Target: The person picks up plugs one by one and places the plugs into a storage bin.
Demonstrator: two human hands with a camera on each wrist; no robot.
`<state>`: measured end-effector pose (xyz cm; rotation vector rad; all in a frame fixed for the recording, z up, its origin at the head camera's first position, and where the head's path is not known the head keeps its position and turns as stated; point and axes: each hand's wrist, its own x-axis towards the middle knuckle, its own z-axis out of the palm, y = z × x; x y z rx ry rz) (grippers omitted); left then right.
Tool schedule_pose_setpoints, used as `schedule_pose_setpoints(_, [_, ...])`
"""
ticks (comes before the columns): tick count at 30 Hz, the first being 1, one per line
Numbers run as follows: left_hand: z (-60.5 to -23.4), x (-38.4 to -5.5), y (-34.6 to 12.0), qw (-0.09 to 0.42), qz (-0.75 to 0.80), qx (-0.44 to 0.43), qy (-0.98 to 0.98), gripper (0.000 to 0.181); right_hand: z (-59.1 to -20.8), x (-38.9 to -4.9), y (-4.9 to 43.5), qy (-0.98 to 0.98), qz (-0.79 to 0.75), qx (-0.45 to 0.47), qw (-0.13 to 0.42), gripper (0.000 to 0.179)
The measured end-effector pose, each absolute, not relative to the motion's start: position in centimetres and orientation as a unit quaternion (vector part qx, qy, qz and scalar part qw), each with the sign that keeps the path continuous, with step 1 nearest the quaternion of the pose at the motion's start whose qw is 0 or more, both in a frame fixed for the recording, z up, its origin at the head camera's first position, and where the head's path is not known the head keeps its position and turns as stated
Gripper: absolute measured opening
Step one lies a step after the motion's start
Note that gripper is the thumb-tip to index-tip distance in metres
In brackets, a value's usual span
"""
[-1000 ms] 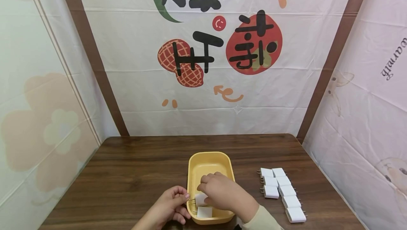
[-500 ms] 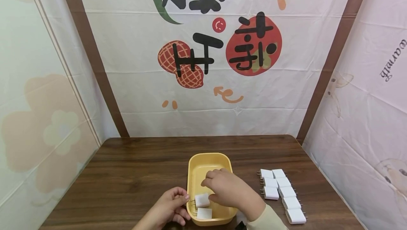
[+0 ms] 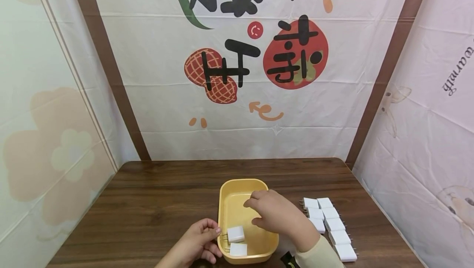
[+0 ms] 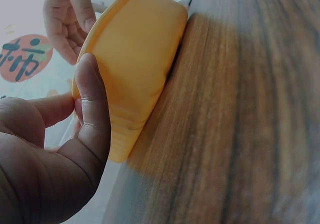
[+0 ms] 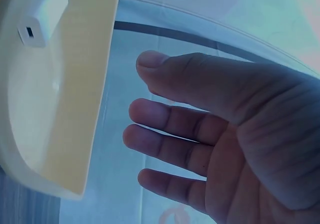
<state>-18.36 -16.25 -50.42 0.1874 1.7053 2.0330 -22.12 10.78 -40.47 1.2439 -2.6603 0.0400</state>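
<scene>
White printed cloth (image 3: pixel 166 107) hangs behind everything I can see from here, and below it spreads the brown wooden surface (image 3: pixel 166 198). A yellow tray (image 3: pixel 240 202) sits near the middle of its front part. My left hand (image 3: pixel 201 239) pinches the tray's left rim between thumb and finger; my right hand (image 3: pixel 275 214), thumb and fingers spread wide and holding nothing, is over the tray's right side. Beyond it, eight white plugs stand in two touching columns (image 3: pixel 335 224) on the surface. Two more lie inside the tray at its near left corner, a farther plug (image 3: pixel 235 234) and a nearer plug (image 3: pixel 238 250), prongs (image 3: pixel 225 238) towards the left wall. To do this step well, I judge, the left pinch should be light but steady so the tray cannot slide, while the right fingers should clear the wall high and loose, without brushing those two plugs out of line.
</scene>
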Motion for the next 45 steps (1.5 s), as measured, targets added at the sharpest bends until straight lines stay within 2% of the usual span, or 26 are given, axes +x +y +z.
schedule_pose_setpoints(38, [-50.3, -18.3, -16.1, 0.237, 0.741, 0.062, 0.625, 0.020, -40.4, -24.9, 15.5, -0.937, 0.084, 0.330, 0.081, 0.032])
schedule_pose_setpoints(45, [-50.3, -18.3, -16.1, 0.238, 0.742, 0.064, 0.624, 0.021, -40.6, -25.4, 16.4, -0.948, 0.090, 0.301, 0.056, 0.034])
